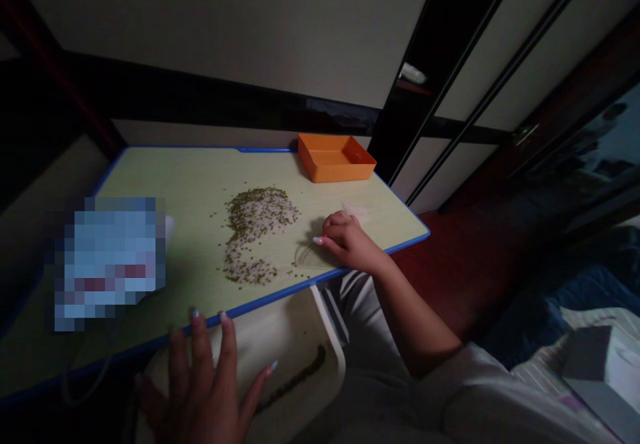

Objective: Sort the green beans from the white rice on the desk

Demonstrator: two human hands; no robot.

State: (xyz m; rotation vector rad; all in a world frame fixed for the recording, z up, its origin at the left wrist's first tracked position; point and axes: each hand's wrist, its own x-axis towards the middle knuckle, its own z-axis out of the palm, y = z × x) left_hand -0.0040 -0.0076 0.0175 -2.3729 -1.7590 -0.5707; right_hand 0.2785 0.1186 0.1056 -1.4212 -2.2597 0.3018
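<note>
A mixed heap of green beans and pale grains (263, 214) lies on the yellow tabletop (180, 171), with a smaller clump nearer the front edge. My right hand (347, 237) rests on the table to the right of the heap, its fingers curled together; what they hold, if anything, is hidden. Just beyond it is a small whitish patch (356, 213), probably pale grains. My left hand (203, 377) is spread open at the table's front edge, above a cream bin (333, 364). Inside the bin, a dark line of beans (300, 376) lies along the bottom.
An orange open box (337, 171) stands at the table's back right corner. A blurred-out blue-and-white object (110, 257) is on the left. Blue edging rims the table. Cabinet panels (250, 24) rise behind, and a grey box (595, 371) sits at the far right.
</note>
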